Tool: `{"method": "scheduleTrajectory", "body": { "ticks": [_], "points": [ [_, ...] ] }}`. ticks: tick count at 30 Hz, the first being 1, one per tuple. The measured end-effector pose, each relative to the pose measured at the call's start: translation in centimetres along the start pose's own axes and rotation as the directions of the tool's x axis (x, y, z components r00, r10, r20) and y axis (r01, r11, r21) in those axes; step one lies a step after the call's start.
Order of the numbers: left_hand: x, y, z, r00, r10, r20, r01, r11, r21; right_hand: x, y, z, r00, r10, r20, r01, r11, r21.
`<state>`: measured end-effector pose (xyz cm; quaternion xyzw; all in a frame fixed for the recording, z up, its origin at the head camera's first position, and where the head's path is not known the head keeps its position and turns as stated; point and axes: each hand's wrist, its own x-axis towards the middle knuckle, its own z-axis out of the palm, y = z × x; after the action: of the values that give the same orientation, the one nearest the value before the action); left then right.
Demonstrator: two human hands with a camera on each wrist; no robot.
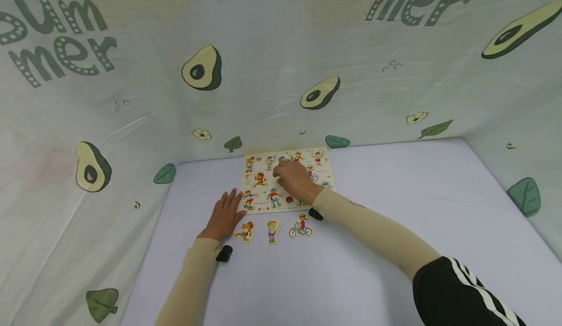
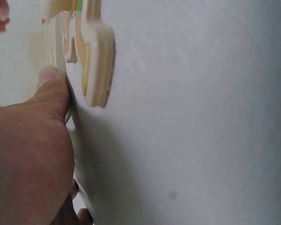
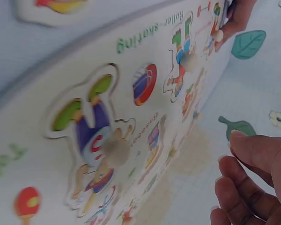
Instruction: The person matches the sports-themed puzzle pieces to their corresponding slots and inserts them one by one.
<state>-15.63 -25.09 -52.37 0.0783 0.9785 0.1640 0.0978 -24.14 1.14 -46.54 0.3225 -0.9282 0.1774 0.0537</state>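
A cream peg puzzle board [image 1: 265, 192] with pictures of children playing sports lies at the table's back edge. My left hand [image 1: 224, 216] rests at its front left corner, fingers extended; in the left wrist view the thumb [image 2: 54, 93] touches the board's edge. Over the board's middle is my right hand [image 1: 296, 178]. In the right wrist view its thumb and loosely bent fingers [image 3: 253, 187] stand apart, holding nothing visible. In front of the board lie three loose pieces: a running child [image 1: 245, 232], a child with a bat [image 1: 272, 232] and a cyclist [image 1: 301, 226].
Round knobs [image 3: 117, 153] stick up from pieces seated in the board. A white cloth covers the table [image 1: 373, 277]. Behind and at both sides hangs a curtain [image 1: 263, 106] printed with avocados and leaves. Small black devices [image 1: 224, 254] sit at both wrists.
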Motion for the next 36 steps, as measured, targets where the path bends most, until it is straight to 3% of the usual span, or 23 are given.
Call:
{"method": "scheduleTrajectory", "body": {
  "ticks": [7,19,27,36],
  "points": [
    [0.0,0.1,-0.2,0.998,-0.035,0.043,0.034,0.999,0.015,-3.0,0.9,-0.7,0.997,0.006,-0.071,-0.002,0.999,0.049],
    [0.4,-0.3,0.2,0.999,-0.028,0.042,0.027,0.999,0.026,-8.3,1.4,-0.7,0.997,-0.041,-0.072,0.046,0.996,0.071],
    [0.1,0.1,-0.1,0.999,-0.033,0.042,0.033,0.999,0.002,-11.4,0.9,-0.2,0.999,-0.051,-0.008,0.052,0.992,0.118],
    [0.0,0.2,-0.1,1.0,-0.022,0.021,0.022,1.0,0.008,-13.2,0.6,0.8,0.995,-0.082,0.058,0.074,0.99,0.122]
  ]
}}
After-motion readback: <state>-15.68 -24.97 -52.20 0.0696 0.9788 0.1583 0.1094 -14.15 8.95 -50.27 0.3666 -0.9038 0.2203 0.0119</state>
